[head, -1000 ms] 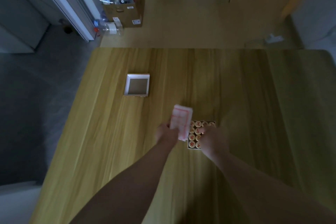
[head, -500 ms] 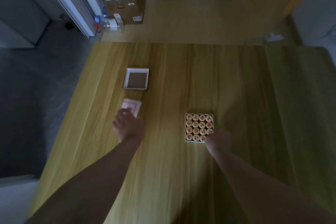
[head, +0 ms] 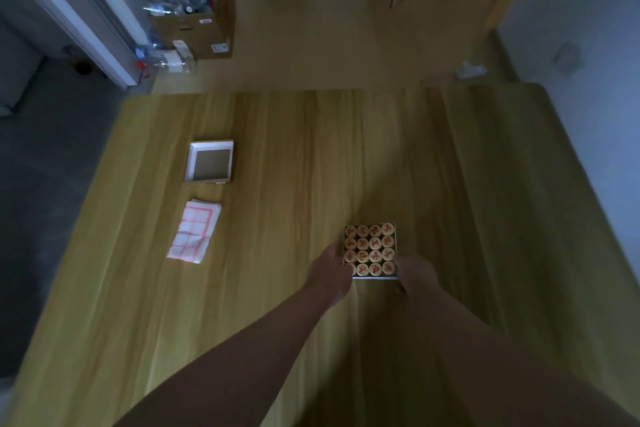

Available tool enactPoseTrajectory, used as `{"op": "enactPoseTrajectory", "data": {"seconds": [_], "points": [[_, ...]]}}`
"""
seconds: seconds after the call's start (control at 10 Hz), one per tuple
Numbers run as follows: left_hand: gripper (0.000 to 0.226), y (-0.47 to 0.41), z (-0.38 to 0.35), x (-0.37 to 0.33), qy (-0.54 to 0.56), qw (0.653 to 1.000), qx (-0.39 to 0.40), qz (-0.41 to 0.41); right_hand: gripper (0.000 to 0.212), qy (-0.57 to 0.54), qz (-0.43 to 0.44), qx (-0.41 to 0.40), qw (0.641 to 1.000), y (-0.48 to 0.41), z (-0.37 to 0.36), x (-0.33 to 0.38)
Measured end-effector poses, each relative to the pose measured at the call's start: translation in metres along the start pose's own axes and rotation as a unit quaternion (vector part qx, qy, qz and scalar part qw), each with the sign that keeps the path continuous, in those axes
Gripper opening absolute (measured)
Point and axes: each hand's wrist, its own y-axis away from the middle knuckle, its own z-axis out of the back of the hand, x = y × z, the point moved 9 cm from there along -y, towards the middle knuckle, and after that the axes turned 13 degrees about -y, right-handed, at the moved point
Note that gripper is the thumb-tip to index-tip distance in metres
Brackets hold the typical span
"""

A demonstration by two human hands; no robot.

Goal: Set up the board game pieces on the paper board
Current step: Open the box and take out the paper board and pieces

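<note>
A wide wooden counter (head: pixel 311 149) is seen from above in dim light, and everything for the game lies on it. The paper board (head: pixel 194 232) is found at the left of the counter, folded, with part of its red grid showing; it lies flat just in front of an empty box lid (head: pixel 210 166) and well apart from the pieces. A small square tray (head: pixel 375 277) is placed nearer the person, right of the middle. It is gripped at its near left corner by the left hand (head: pixel 329 270) and at its near right corner by the right hand (head: pixel 414 272), with thumbs laid over the rim; how the other fingers lie cannot be made out. The tray is filled with round wooden pieces (head: pixel 363 255) marked in red, packed tightly four by four. The step in hand is judged to be the handling of the full tray, with the paper not yet unfolded. The tray is best kept level and held from both sides, since loose discs would roll across the smooth wood if it were tipped too fast. The pieces are better emptied low and close to the counter, with room left for the paper to be spread flat.
</note>
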Motion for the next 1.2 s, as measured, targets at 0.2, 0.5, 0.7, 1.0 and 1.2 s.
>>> {"op": "enactPoseTrajectory", "data": {"seconds": [0.2, 0.5, 0.7, 1.0, 1.2], "points": [[0.057, 0.005, -0.025, -0.063, 0.028, 0.997, -0.047, 0.047, 0.018, -0.038, -0.008, 0.027, 0.999, 0.007, 0.034, -0.001], [0.073, -0.01, -0.029, -0.083, 0.148, 0.983, -0.027, 0.102, 0.012, -0.052, 0.009, 0.128, 0.99, 0.021, 0.0, 0.012], [0.059, -0.01, -0.025, -0.043, 0.331, 0.926, 0.028, 0.179, 0.011, 0.047, 0.103, 0.141, 0.984, 0.033, -0.029, 0.021], [0.067, -0.006, -0.019, -0.009, 0.499, 0.836, 0.101, 0.204, 0.062, 0.166, 0.159, 0.187, 0.955, 0.035, -0.066, 0.026], [0.067, -0.005, -0.023, 0.002, 0.554, 0.794, 0.16, 0.194, 0.072, 0.277, 0.179, 0.166, 0.929, 0.027, -0.079, 0.017]]}}
